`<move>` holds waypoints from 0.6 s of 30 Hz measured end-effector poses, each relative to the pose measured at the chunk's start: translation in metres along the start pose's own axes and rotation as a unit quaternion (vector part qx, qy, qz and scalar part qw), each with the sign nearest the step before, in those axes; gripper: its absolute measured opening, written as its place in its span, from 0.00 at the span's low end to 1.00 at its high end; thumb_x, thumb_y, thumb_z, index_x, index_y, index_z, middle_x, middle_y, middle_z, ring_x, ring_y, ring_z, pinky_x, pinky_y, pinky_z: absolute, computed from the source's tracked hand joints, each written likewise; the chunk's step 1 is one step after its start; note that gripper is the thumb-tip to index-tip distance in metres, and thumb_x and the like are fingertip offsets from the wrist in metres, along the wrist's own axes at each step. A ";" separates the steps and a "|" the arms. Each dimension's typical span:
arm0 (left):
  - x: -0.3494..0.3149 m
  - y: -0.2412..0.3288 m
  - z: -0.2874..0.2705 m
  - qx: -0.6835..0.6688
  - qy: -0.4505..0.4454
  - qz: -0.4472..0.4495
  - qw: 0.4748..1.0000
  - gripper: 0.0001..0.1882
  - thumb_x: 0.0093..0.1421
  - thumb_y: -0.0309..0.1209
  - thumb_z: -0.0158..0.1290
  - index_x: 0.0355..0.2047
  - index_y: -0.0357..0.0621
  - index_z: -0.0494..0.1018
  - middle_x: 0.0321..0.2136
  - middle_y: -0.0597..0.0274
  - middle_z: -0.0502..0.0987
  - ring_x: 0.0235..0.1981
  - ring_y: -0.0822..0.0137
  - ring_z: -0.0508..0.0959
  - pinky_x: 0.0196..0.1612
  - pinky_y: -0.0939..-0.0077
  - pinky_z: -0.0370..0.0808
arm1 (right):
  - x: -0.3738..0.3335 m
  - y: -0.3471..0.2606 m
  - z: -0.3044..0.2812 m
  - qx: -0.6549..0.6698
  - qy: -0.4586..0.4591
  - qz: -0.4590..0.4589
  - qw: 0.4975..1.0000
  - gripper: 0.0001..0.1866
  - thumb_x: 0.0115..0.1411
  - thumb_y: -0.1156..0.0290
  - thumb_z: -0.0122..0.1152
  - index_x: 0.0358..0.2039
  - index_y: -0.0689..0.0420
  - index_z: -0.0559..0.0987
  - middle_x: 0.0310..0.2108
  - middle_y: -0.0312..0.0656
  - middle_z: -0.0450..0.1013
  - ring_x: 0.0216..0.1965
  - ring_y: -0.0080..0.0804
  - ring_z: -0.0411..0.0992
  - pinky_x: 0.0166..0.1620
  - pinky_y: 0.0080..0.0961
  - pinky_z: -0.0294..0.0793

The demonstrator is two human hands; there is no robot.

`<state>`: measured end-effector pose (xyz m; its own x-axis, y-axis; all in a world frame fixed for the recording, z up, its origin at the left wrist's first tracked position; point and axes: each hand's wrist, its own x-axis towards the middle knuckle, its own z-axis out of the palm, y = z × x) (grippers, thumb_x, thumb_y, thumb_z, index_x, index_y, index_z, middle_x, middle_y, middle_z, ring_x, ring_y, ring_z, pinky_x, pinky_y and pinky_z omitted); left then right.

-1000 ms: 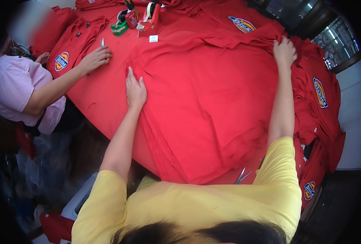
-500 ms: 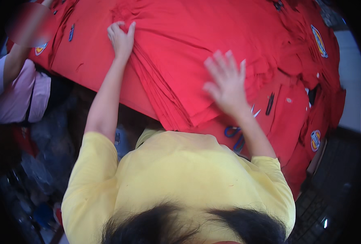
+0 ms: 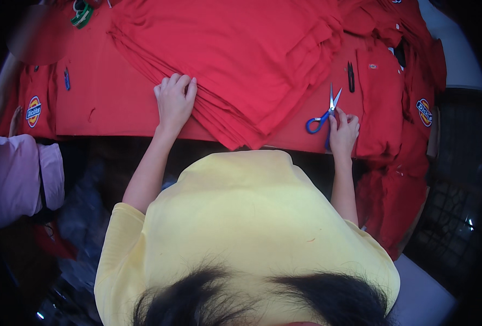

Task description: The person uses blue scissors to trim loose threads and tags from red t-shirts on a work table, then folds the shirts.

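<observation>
A stack of layered red fabric pieces (image 3: 235,60) lies across the red-topped table, its near corner hanging at the table's front edge close to my body. My left hand (image 3: 174,103) is at the stack's left slanting edge, fingers curled onto the layers. To the right of the stack, my right hand (image 3: 344,133) has its fingers closed at the handles of a pair of blue-handled scissors (image 3: 317,124). Their blades point away from me, slightly parted. One handle loop shows; the other is partly hidden by my fingers.
Black thread snips (image 3: 351,77) lie beyond the scissors. Folded red garments (image 3: 379,103) with patches pile up at the right. Small blue snips (image 3: 67,79) and a green-handled tool (image 3: 82,13) rest at the left. A person in a pink garment (image 3: 18,174) is at the far left.
My right hand, spread over the fabric before, has come down to the scissors and closed on their handles. My left hand has slid nearer along the stack's edge, its fingers more curled.
</observation>
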<state>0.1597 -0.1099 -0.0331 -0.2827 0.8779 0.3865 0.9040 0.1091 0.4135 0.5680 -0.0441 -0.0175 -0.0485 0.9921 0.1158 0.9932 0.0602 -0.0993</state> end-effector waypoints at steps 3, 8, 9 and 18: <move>0.001 0.003 -0.007 -0.035 -0.036 -0.032 0.998 0.12 0.59 0.39 0.53 0.25 0.44 0.73 0.23 0.62 0.72 0.29 0.60 0.71 0.38 0.62 0.61 | -0.013 -0.003 -0.004 0.081 0.025 0.043 0.995 0.22 0.61 0.55 0.55 0.52 0.52 0.73 0.41 0.46 0.65 0.43 0.46 0.68 0.45 0.37 0.68; 0.003 0.012 -0.005 -0.041 -0.034 -0.032 0.998 0.13 0.60 0.38 0.52 0.23 0.42 0.72 0.21 0.61 0.71 0.27 0.59 0.71 0.37 0.63 0.62 | -0.028 -0.018 -0.018 0.016 -0.060 0.039 0.997 0.24 0.61 0.54 0.54 0.54 0.55 0.71 0.40 0.49 0.66 0.41 0.49 0.71 0.42 0.41 0.71; 0.004 0.011 -0.005 -0.038 -0.033 -0.019 0.999 0.13 0.60 0.37 0.52 0.23 0.42 0.72 0.21 0.61 0.71 0.26 0.59 0.71 0.35 0.63 0.62 | -0.029 -0.019 -0.018 0.005 -0.057 0.039 0.998 0.25 0.61 0.54 0.54 0.54 0.55 0.71 0.40 0.49 0.66 0.41 0.49 0.71 0.41 0.41 0.71; 0.011 0.035 -0.025 -0.723 -0.068 -0.307 0.615 0.10 0.66 0.33 0.45 0.44 0.42 0.67 0.39 0.60 0.76 0.41 0.60 0.78 0.51 0.65 0.75 | -0.032 -0.040 -0.042 -0.018 -0.127 0.067 0.989 0.35 0.56 0.51 0.60 0.56 0.64 0.66 0.43 0.53 0.69 0.43 0.53 0.72 0.44 0.42 0.72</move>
<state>0.1801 -0.1085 0.0061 -0.3102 0.9198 -0.2401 -0.6190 -0.0037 0.7854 0.5343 -0.0833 0.0237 0.0625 0.9868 -0.1495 0.9955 -0.0723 -0.0607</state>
